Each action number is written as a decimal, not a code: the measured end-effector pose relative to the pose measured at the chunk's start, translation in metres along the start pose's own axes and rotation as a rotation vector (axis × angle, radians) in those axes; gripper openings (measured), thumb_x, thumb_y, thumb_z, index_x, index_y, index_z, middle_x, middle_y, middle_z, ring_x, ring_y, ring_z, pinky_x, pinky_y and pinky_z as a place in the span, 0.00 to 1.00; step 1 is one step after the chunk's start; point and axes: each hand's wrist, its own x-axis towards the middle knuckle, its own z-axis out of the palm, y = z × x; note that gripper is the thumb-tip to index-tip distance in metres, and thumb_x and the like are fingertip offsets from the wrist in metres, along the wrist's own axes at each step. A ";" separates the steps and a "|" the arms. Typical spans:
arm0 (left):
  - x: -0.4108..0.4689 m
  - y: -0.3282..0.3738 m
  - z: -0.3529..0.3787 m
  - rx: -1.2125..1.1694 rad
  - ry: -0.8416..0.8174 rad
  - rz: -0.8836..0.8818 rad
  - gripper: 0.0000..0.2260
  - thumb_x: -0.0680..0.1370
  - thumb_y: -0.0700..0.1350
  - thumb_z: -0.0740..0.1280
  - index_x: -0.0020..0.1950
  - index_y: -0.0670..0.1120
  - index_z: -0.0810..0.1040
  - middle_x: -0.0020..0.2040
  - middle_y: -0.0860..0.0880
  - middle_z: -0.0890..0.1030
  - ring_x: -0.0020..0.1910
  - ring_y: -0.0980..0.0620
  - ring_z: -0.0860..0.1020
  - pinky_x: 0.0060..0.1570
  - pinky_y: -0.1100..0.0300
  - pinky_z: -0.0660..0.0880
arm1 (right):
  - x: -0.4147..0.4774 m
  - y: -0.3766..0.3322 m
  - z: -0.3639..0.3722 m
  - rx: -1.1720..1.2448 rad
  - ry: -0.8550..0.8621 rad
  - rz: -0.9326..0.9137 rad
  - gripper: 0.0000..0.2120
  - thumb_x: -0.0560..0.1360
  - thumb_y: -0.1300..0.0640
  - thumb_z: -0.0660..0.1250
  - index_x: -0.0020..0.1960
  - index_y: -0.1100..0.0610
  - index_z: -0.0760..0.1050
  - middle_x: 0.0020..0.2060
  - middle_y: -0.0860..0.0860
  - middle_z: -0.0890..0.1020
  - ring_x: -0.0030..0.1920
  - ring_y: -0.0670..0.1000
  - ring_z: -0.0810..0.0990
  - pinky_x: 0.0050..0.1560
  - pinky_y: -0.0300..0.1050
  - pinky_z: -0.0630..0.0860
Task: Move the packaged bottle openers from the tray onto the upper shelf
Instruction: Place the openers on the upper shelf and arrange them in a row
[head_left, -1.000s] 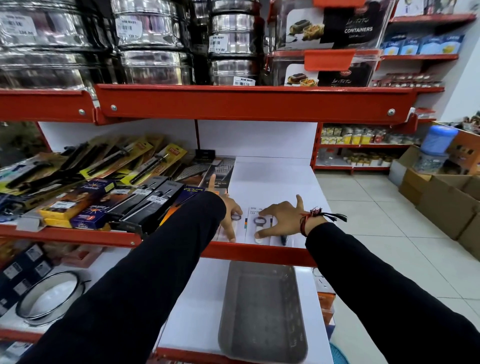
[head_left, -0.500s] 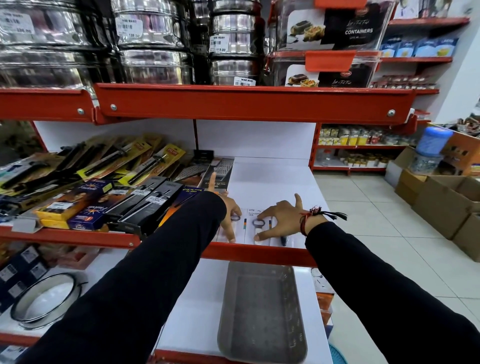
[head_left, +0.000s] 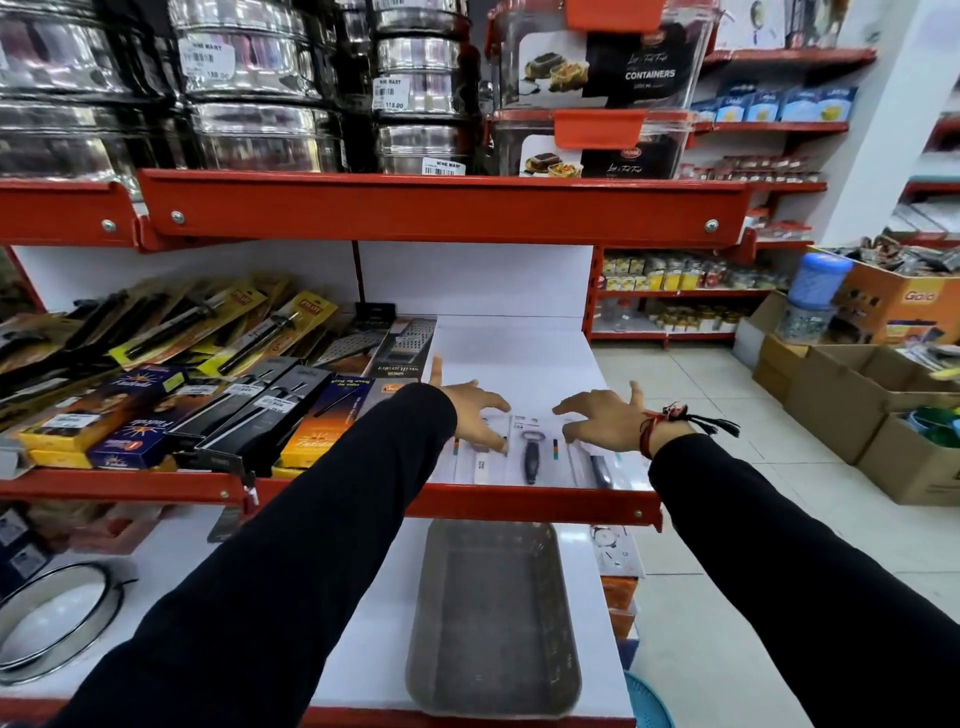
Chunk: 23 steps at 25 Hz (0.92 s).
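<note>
Packaged bottle openers (head_left: 530, 457) are laid on the upper shelf (head_left: 519, 353), flanked by boxed knives (head_left: 260, 415); both hands, left (head_left: 475, 413) and right (head_left: 605, 415), are spread open above them.

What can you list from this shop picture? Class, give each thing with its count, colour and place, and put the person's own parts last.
packaged bottle openers: at least three, clear packs with black or white handles, front of the white upper shelf.
tray: one, grey, empty, on the lower shelf below them.
boxed utensils: several, black, blue and orange, left on the same upper shelf.
carded tools: many, yellow cards, behind those boxes.
steel tins: several stacks, silver, top shelf.
food containers: two, clear with orange clips, top shelf right.
cardboard boxes: several, brown, on the floor at right.
left hand: one, fingers spread on the packs.
right hand: one, fingers spread, red thread at the wrist.
</note>
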 end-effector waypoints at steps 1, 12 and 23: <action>0.005 0.007 0.002 -0.009 0.000 0.023 0.33 0.75 0.67 0.63 0.77 0.60 0.61 0.81 0.47 0.60 0.82 0.53 0.46 0.70 0.34 0.25 | -0.003 0.009 0.000 -0.022 -0.016 0.019 0.23 0.73 0.44 0.63 0.68 0.39 0.72 0.73 0.43 0.71 0.76 0.52 0.63 0.72 0.71 0.33; 0.031 0.040 0.020 0.128 -0.017 0.061 0.36 0.69 0.73 0.64 0.75 0.63 0.65 0.78 0.56 0.66 0.82 0.48 0.50 0.64 0.27 0.23 | -0.020 0.036 0.004 -0.065 -0.196 0.074 0.34 0.69 0.34 0.67 0.73 0.37 0.63 0.75 0.47 0.68 0.77 0.56 0.62 0.72 0.72 0.37; 0.025 0.039 0.025 0.038 0.025 0.043 0.36 0.67 0.74 0.66 0.73 0.62 0.69 0.74 0.56 0.72 0.79 0.50 0.61 0.65 0.27 0.26 | -0.026 0.028 0.005 -0.046 -0.176 0.036 0.33 0.70 0.37 0.68 0.73 0.39 0.64 0.76 0.48 0.66 0.77 0.56 0.60 0.72 0.71 0.35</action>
